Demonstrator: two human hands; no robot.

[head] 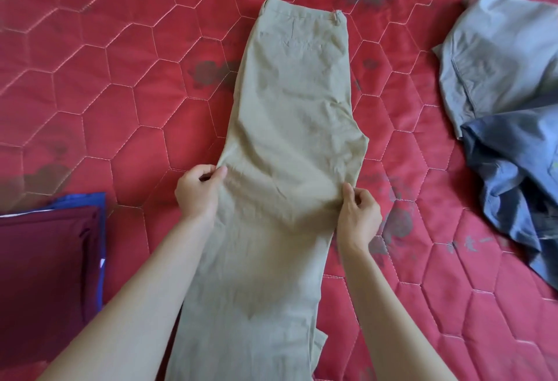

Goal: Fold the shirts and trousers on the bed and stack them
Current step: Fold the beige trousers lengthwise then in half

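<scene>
Both hands, left hand (197, 192) and right hand (358, 217), pinch the khaki trousers' (290, 115) opposite edges.

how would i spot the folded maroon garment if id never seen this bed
Start at the red quilted bed cover and look left of the khaki trousers laid down its middle. By the near left edge lies the maroon garment, folded flat on something blue. It is the only dark red, neatly folded piece.

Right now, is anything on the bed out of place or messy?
Yes. The grey and blue garments lie crumpled in a heap at the right edge, unfolded. Dark stains blotch the red quilt beside the khaki trousers, which lie flat.
</scene>
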